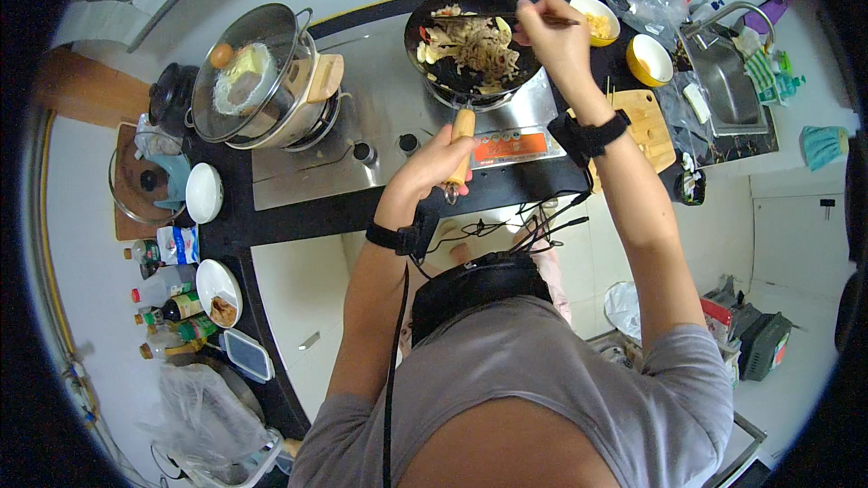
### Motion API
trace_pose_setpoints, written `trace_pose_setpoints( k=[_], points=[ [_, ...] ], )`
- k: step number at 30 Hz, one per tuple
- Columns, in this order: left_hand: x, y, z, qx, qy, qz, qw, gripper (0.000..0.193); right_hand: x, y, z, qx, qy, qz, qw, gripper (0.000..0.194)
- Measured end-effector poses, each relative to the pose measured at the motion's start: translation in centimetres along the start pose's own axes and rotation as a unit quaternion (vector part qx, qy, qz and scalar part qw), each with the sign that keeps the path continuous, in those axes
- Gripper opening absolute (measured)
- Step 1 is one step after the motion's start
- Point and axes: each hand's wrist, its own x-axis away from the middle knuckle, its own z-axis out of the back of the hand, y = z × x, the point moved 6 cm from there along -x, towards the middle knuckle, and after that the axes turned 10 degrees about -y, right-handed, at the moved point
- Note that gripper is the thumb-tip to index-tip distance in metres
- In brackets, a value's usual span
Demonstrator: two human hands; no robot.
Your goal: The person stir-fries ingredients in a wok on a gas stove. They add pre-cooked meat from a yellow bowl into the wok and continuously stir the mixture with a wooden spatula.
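Observation:
My left hand [437,161] grips the wooden handle [463,130] of a dark wok [417,27] on the right burner of the gas stove. Noodle-like strips with pale slices and bits of red [478,47] lie in the wok. Above the wok's right side, my right hand [553,30] holds chopsticks [475,16] that reach left across the food. To the right of that hand stand a yellow bowl with yellow food [600,26] and another yellow bowl [651,61] with a little inside. A wooden cutting board [644,125] lies partly behind my right forearm.
On the left burner sits a pot with a glass lid [203,91], an egg and a bowl of white and yellow food showing through it. White bowls [204,193], bottles [163,285] and a lidded container [249,354] line the left counter. The sink [732,91] is at right. Cables [502,227] hang near the counter edge.

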Motion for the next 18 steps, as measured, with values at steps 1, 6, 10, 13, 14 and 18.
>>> trace_pose_setpoints(
  k=[1,6,10,13,14,18],
  points=[
    [0.0,0.0,0.0,-0.004,-0.009,0.003,1.000,0.049,-0.1,-0.1,-0.4,0.012,-0.021,-0.014,1.000,0.028],
    [0.0,0.2,-0.1,-0.003,-0.006,-0.003,1.000,0.044,0.0,-2.1,1.5,-0.009,-0.176,-0.074,0.982,0.015],
    [0.0,0.3,-0.2,0.003,0.006,-0.015,1.000,0.037,0.3,-4.4,3.9,0.032,-0.140,-0.032,0.989,0.029],
    [0.1,0.4,-0.2,-0.004,-0.001,-0.009,1.000,0.037,0.5,-2.9,1.8,0.021,-0.116,-0.105,0.987,0.033],
    [0.0,0.3,-0.2,-0.006,-0.003,-0.007,1.000,0.036,0.1,-2.6,0.7,0.104,-0.084,-0.077,0.988,0.033],
    [-0.1,0.1,-0.1,-0.014,0.005,-0.008,1.000,0.037,0.1,-0.2,-1.1,0.049,-0.012,-0.056,0.997,0.026]
  ],
)
